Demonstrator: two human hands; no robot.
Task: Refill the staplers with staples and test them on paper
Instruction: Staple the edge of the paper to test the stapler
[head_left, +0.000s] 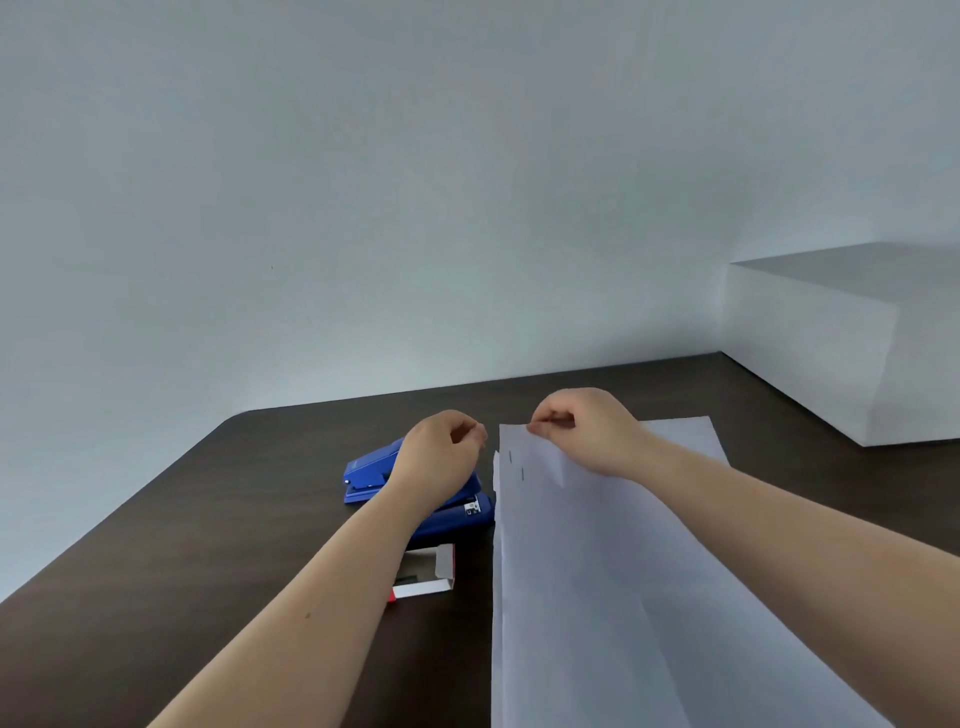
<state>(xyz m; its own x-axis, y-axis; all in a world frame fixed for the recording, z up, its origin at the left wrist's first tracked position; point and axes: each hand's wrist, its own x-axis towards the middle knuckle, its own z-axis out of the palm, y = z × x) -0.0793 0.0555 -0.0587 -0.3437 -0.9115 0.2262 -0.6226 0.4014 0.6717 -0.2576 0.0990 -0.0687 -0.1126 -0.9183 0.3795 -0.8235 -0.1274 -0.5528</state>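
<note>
Two blue staplers lie side by side on the dark table: one (366, 470) at the far left, the other (457, 514) nearer, partly under my left forearm. An open staple box (434, 571), white with red, sits in front of them. White paper sheets (597, 571) stretch from the table's middle toward me, with two staples near their far left corner. My right hand (582, 428) pinches the far edge of the paper. My left hand (441, 447) hovers above the staplers with fingers curled, nothing visible in it.
A large white box (841, 343) stands at the back right of the dark table (208, 519). A plain pale wall rises behind. The table's rounded far left corner and left edge are close to the staplers.
</note>
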